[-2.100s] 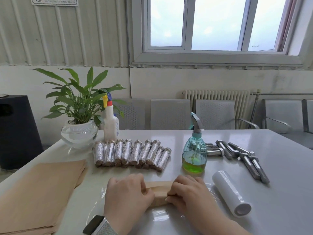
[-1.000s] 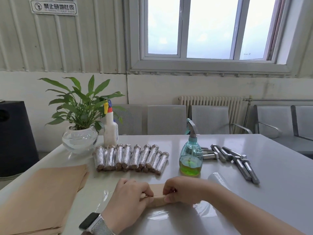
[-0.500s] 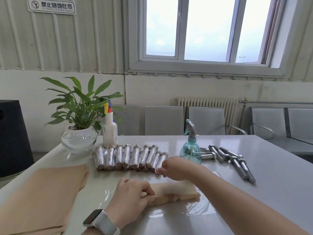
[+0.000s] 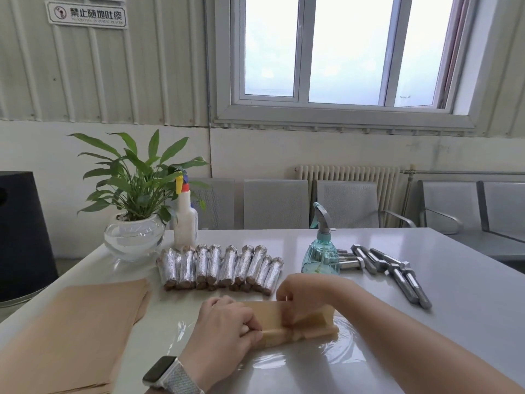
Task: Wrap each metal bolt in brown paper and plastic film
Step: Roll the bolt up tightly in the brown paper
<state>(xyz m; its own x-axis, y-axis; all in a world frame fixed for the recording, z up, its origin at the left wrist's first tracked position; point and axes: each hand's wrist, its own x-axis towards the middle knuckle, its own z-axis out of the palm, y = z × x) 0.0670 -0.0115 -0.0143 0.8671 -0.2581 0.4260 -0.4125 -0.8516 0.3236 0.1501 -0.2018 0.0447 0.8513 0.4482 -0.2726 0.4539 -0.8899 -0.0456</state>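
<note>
Left hand [image 4: 224,325] grips the paper-wrapped bolt [image 4: 301,322]; right hand [image 4: 301,291] pinches plastic film [image 4: 289,314] just above it.

Daylight only, coming from the window [image 4: 335,49] at the back; its 3 panes are blown out to pale white-blue, no detail outside. Room evenly lit, medium bright, a bit cool. Table [image 4: 468,268] is glossy: broad soft sheen across the far half, plus sharp white glare streaks on the plastic film [image 4: 345,346] near the bottom. Shadows faint and soft. Wide-angle bend: window frame and wall panels lean at the edges. Mild softness overall, right hand [image 4: 301,297] slightly smeared, sign [image 4: 86,15] text still legible.
</note>
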